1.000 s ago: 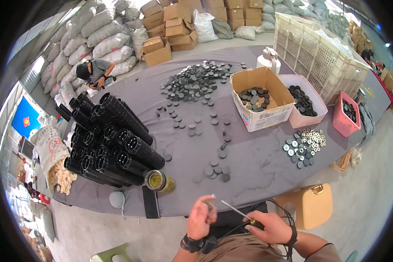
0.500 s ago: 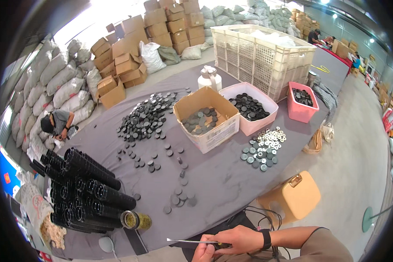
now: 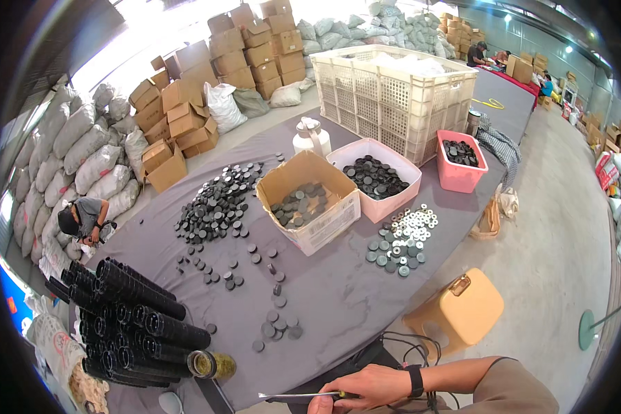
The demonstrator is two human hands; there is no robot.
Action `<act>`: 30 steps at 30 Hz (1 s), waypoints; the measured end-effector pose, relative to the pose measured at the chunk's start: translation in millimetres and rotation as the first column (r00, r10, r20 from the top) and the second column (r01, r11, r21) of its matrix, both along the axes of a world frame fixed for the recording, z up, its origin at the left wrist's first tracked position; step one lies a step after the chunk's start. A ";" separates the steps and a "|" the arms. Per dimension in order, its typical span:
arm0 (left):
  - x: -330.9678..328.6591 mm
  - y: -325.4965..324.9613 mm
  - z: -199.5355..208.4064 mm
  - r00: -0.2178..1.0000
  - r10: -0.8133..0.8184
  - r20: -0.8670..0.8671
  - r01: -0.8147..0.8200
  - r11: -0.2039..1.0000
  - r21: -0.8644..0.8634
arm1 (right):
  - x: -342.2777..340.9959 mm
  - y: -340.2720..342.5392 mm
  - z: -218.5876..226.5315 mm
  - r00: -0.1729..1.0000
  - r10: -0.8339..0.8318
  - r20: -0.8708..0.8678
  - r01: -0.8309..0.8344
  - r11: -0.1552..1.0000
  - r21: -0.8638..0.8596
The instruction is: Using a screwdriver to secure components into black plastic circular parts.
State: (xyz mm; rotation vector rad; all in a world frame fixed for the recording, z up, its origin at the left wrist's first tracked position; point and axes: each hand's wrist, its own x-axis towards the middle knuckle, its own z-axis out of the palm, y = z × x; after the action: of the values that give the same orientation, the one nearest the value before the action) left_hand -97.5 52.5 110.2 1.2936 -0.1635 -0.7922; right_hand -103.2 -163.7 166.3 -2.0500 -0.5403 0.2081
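Observation:
At the lower edge, my right hand (image 3: 379, 383) is closed round the yellow-and-black handle of a screwdriver (image 3: 297, 395). The thin metal shaft points left. My left hand (image 3: 321, 403) sits close beside the shaft, its fingertips bent together. Most of that hand is cut off by the picture's edge, and I cannot make out what it holds. A few loose black round caps (image 3: 279, 324) lie on the grey cloth-covered table (image 3: 324, 297) in front of my hands. To the left, a jar (image 3: 212, 364) with yellowish contents stands beside stacked black ribbed tubes (image 3: 145, 324).
Beyond lie a black cap heap (image 3: 214, 203), a cardboard box (image 3: 317, 234), a pale pink tub (image 3: 393, 200) and a pink bin (image 3: 461, 181). White rings (image 3: 410, 224) lie among caps. An orange stool (image 3: 462, 310) stands right. Another person (image 3: 83, 219) works at left.
The view has shifted, so the table and its things appear further left. My left hand has sunk lower, partly out of the picture. The screwdriver stays in my right hand, its shaft lower and nearly level.

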 end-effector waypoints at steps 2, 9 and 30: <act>-1.6 0.3 -1.6 1.000 0.006 -0.008 -0.006 1.000 0.020 | -1.6 0.2 2.7 1.000 0.000 -0.005 0.000 1.000 -0.021; -8.4 -9.8 0.4 0.996 0.092 -0.015 -0.091 0.995 0.049 | -6.8 7.7 -10.4 0.979 -0.058 0.194 0.046 0.997 0.067; -21.5 -2.5 -41.6 0.995 0.076 -0.065 -0.073 0.996 0.059 | -19.5 12.7 -21.4 0.969 -0.107 0.222 0.067 0.981 0.182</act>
State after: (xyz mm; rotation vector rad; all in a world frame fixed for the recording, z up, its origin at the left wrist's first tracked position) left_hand -119.0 50.0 68.6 1.3167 -0.0392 -0.7798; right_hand -122.7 -151.0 144.8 -1.9338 -0.5870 -0.1291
